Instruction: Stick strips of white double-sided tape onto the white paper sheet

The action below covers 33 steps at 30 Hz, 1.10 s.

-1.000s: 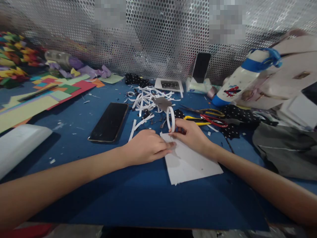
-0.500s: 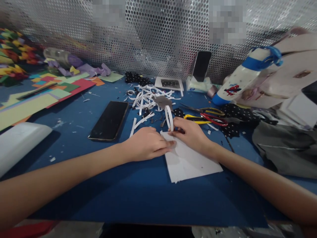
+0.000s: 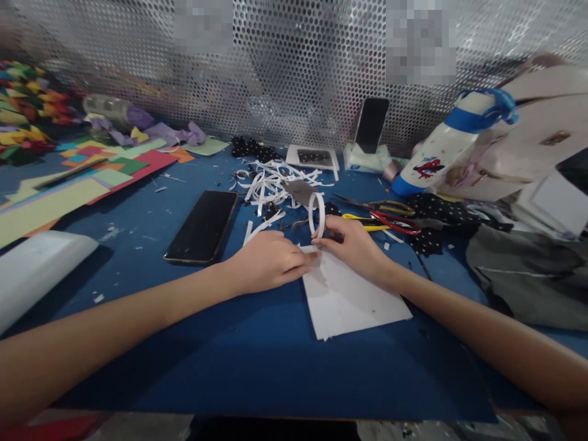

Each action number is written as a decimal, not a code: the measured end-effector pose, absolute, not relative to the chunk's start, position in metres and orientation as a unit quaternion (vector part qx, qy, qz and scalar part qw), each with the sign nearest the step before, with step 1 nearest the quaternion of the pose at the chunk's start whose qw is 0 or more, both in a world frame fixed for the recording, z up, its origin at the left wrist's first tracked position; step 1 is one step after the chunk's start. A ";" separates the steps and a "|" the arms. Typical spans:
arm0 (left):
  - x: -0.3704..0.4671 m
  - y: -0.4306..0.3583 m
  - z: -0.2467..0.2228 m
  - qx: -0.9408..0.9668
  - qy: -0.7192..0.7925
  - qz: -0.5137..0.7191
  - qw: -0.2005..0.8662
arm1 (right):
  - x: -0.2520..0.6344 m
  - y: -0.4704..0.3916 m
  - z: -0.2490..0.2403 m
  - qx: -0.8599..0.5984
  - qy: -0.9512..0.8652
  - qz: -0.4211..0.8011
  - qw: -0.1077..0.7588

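Note:
My right hand [image 3: 353, 244] pinches a white paper strip [image 3: 313, 214], which is bent into an upright loop, at the loop's lower end. Under both hands lies a sheet of white paper [image 3: 353, 303] with a slightly ragged left edge. Across its upper left corner reaches my left hand [image 3: 280, 260], its forefinger stretched out and touching the paper while the other fingers are partly curled. The two hands' fingertips are close together, with the loop standing just above them.
A dark phone [image 3: 202, 226] lies left of my hands. Beyond are a heap of white paper strips [image 3: 269, 184], scissors [image 3: 395, 222] and a yellow cutter [image 3: 353, 217]. Coloured paper sheets [image 3: 59, 199] lie left; a water bottle [image 3: 441, 153] and grey cloth [image 3: 528, 275] are right.
The narrow strip loop has opened into a rounder ring. My left forefinger has drawn back slightly to the left, and my right hand has shifted little.

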<state>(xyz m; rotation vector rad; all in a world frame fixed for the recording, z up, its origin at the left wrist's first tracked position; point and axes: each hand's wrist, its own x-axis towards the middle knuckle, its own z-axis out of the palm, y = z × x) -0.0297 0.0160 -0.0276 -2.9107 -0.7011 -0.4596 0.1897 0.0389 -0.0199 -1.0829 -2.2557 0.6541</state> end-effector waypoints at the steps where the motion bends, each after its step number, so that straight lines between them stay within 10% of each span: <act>1: -0.029 0.016 -0.027 -0.960 -0.231 -0.150 0.054 | 0.189 0.040 -0.020 -0.407 -0.841 0.234 0.267; 33: -0.027 0.006 -0.023 -0.963 -0.211 -0.148 0.079 | 0.339 0.116 0.023 -0.534 -0.837 0.121 -0.004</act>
